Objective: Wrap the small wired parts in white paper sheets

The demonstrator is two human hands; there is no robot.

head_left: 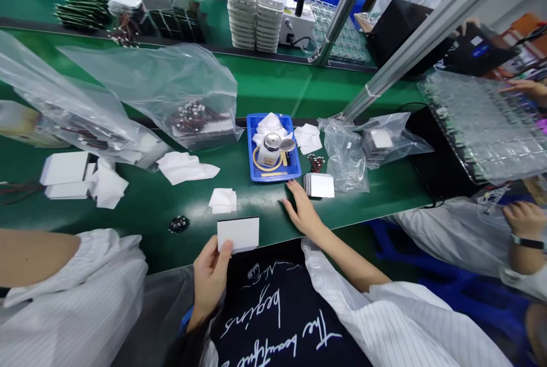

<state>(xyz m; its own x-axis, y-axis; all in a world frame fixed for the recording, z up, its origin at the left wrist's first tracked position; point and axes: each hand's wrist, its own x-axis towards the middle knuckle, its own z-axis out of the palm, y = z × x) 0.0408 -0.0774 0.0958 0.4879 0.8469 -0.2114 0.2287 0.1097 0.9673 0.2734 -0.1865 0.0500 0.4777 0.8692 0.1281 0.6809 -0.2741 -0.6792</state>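
My left hand grips a flat white rectangular panel with a dark top edge, thumb across its face, near the table's front edge. My right hand rests on the green table with fingers apart, holding nothing. Its fingertips lie just below a blue tray. Inside the tray are a dispenser bottle with its round metal lid raised, crumpled white wipes and a yellowish ring. Right of my fingers stands a stack of white-faced panels with dark wires behind it. A folded white cloth lies beyond the held panel.
Clear plastic bags with wired parts cover the back left. Another bag lies at right, near a metal post. A small black pile sits at the front left. Co-workers sit on both sides and across.
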